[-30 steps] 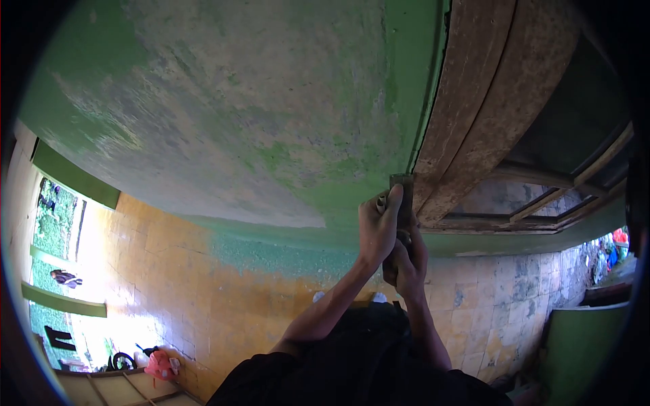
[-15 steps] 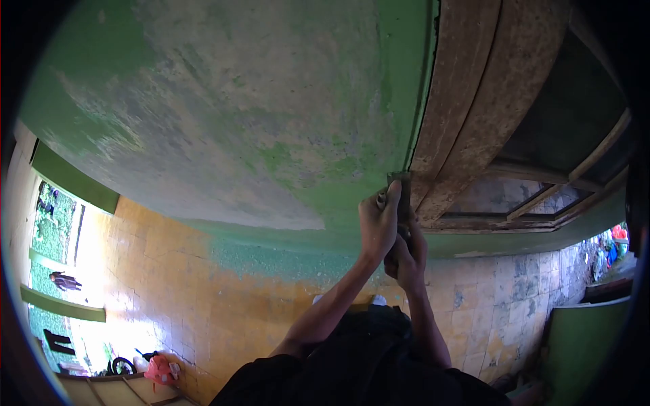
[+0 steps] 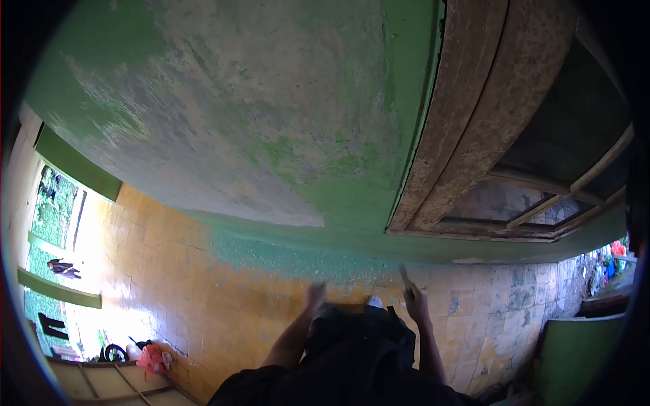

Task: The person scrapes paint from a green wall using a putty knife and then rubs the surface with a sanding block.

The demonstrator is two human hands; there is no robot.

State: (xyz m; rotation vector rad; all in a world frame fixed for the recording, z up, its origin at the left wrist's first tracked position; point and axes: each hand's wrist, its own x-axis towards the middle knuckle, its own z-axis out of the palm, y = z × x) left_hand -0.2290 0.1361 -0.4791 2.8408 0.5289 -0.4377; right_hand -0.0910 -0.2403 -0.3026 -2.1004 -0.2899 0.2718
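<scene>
My right hand (image 3: 417,303) is lowered in front of the floor, closed on the handle of a narrow scraper-like tool (image 3: 405,276) that points up. Lower down and to the left, my left hand (image 3: 315,298) is smeared by motion, and its fingers cannot be made out. Both hands are apart from each other and away from the wall. The green wall (image 3: 338,189) has a large bare grey patch (image 3: 237,101) where the paint is gone. Beside it runs a worn brown wooden window frame (image 3: 467,115).
Paint flakes (image 3: 271,257) lie along the wall's foot on the tiled floor (image 3: 203,291). A pink bag (image 3: 154,360) is at the lower left, near a wheel. Clothing hangs outside the bright opening at left. A green panel (image 3: 582,358) stands at lower right.
Both hands have come down from the wall by the window frame's edge and moved apart. The tool has left the wall with my right hand. The view has shifted slightly.
</scene>
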